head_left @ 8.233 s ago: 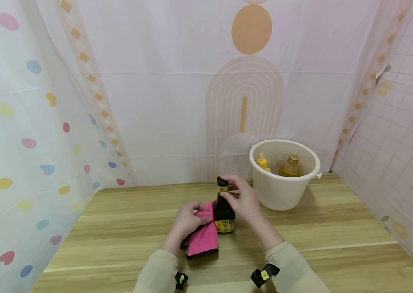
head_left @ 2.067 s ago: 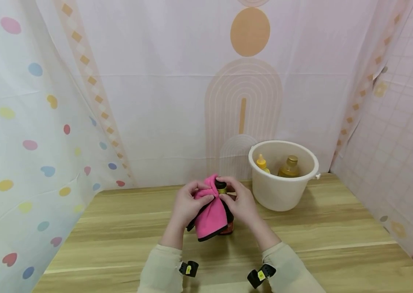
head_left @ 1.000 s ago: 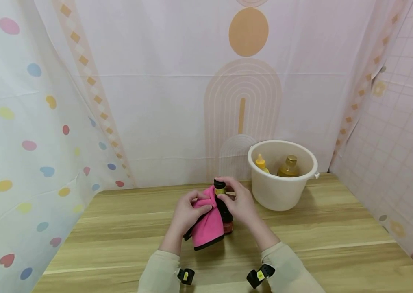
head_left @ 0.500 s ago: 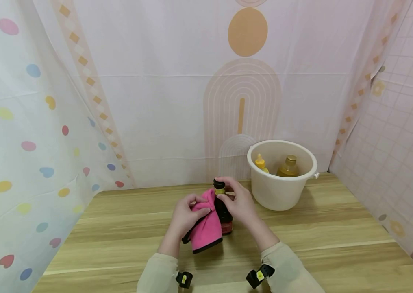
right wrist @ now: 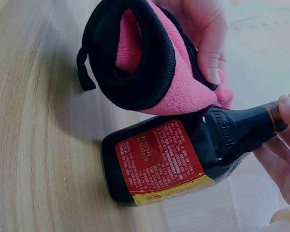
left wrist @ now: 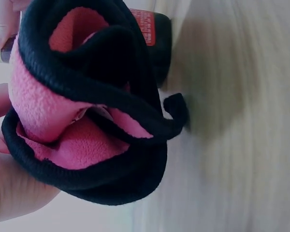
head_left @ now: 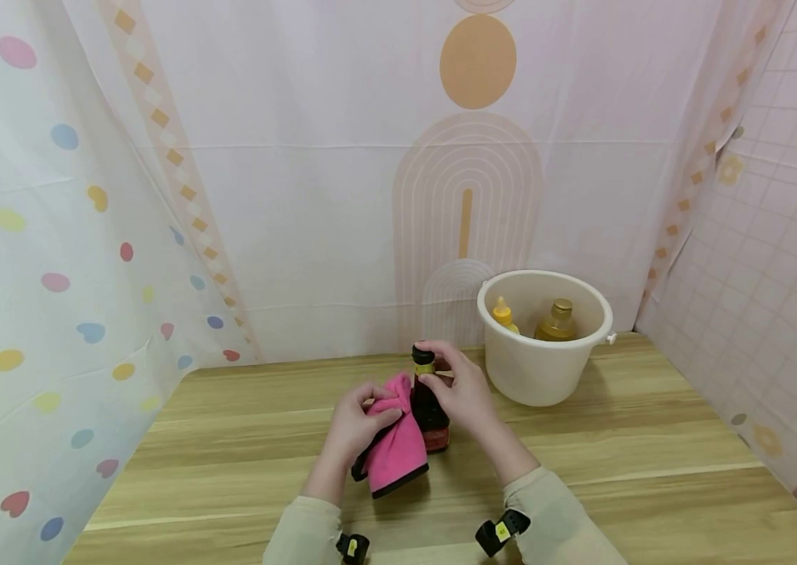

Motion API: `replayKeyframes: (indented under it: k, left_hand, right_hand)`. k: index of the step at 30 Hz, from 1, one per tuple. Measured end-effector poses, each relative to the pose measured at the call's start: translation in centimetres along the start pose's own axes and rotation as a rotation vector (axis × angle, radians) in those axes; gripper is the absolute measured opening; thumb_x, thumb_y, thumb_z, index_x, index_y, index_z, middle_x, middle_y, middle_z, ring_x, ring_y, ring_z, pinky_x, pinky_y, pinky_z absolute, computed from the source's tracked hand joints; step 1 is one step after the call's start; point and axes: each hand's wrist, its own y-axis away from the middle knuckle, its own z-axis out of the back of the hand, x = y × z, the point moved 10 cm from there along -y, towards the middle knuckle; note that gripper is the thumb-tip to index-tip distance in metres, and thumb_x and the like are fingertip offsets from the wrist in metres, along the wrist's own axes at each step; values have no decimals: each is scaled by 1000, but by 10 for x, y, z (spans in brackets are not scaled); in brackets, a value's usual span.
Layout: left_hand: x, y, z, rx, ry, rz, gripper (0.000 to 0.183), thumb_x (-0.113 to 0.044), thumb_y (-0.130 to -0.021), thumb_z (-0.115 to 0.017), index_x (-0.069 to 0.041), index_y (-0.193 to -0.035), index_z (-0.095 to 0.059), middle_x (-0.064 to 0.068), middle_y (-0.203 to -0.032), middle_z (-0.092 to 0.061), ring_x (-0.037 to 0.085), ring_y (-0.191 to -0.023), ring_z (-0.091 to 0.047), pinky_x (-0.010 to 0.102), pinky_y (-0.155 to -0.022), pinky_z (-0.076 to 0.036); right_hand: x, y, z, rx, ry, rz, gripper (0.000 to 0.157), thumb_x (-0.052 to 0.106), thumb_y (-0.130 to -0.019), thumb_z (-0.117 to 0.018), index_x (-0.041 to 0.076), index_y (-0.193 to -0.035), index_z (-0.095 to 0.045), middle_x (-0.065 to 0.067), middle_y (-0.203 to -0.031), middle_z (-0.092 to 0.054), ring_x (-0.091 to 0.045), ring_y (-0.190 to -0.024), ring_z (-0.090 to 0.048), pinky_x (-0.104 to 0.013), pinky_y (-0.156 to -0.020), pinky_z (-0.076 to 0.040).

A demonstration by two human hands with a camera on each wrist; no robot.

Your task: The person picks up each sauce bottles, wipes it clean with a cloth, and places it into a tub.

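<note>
My left hand pinches a bunched pink cloth with black edging, its folds hanging below the fingers. Just right of it is a dark glass soy sauce bottle with a black cap and a red and yellow label. It looks upright on the table, though whether its base touches cannot be told. Fingers and thumb of my right hand grip the bottle's neck. In the right wrist view, the cloth lies against the bottle's shoulder. The left wrist view is mostly filled by the cloth's folds.
A white bucket stands behind and to the right on the wooden table. Inside are a yellow-capped squeeze bottle and a bottle of golden liquid. Patterned curtains hang behind and at the sides.
The left hand and cloth have slid down the bottle from its neck, slightly leftward. The right hand keeps its grip. Since the oldest frame the bottle has turned, from yellow label to red.
</note>
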Motion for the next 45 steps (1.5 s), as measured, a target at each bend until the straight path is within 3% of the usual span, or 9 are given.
replayKeyframes:
  k: [12,22,29,39,45]
  left_hand:
    - [9,2,1,10,64,3,19,-2,-80,-79,1,-95,-69,10,-106,-65,22,-95,-57,31,-71,-49]
    - [17,0,0,8,5,40,16,-2,-79,-80,-2,-90,-69,6,-97,-65,24,-95,-56,33,-76,-46]
    - [21,0,-7,42,-22,59,17,0,-78,-80,0,-90,-67,8,-97,-64,24,-91,-53,32,-72,-45]
    - [29,-3,-13,55,-158,76,21,-2,-74,-82,-4,-89,-67,6,-95,-66,21,-86,-56,35,-72,-48]
    - [28,-7,-18,81,-298,35,21,-4,-72,-83,-8,-82,-66,3,-85,-65,19,-80,-57,36,-71,-49]
  right_hand:
    - [-1,1,-1,4,-1,-15,49,-7,-86,-70,19,-127,-61,-11,-120,-65,-30,-104,-65,-31,-81,-55]
    - [-1,0,-2,-3,4,-4,49,-8,-86,-71,19,-127,-61,-11,-120,-65,-29,-102,-65,-31,-80,-55]
    - [-1,0,-1,-7,0,1,49,-8,-86,-71,19,-126,-61,-11,-121,-64,-30,-103,-65,-31,-81,-55]
    - [0,1,0,-10,10,2,50,-7,-86,-71,20,-126,-61,-10,-121,-65,-25,-102,-66,-31,-81,-55]
    - [1,1,0,-11,8,1,49,-7,-86,-71,19,-126,-61,-10,-121,-65,-26,-102,-66,-31,-81,-55]
